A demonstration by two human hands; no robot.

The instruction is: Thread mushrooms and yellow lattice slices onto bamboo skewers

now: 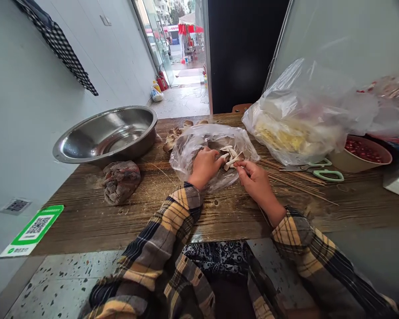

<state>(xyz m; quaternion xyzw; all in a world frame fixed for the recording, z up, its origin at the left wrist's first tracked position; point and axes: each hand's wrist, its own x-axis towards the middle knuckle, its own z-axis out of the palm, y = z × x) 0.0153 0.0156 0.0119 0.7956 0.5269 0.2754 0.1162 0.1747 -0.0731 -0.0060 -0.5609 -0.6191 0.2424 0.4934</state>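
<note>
My left hand [204,166] rests on a clear plastic bag [189,146] of mushrooms on the wooden table [86,217], its fingers curled round pale mushroom pieces [228,153]. Close beside it, my right hand [254,177] pinches a mushroom piece together with what looks like a thin bamboo skewer. More whole mushrooms [174,135] lie behind the bag. Both arms wear plaid sleeves.
A big steel basin [108,135] stands at the back left, a dark crumpled rag [121,181] in front of it. Right of my hands lie several bamboo skewers [295,179], green-handled scissors [319,170], a large plastic bag of food [295,128] and a bowl of red bits [362,153].
</note>
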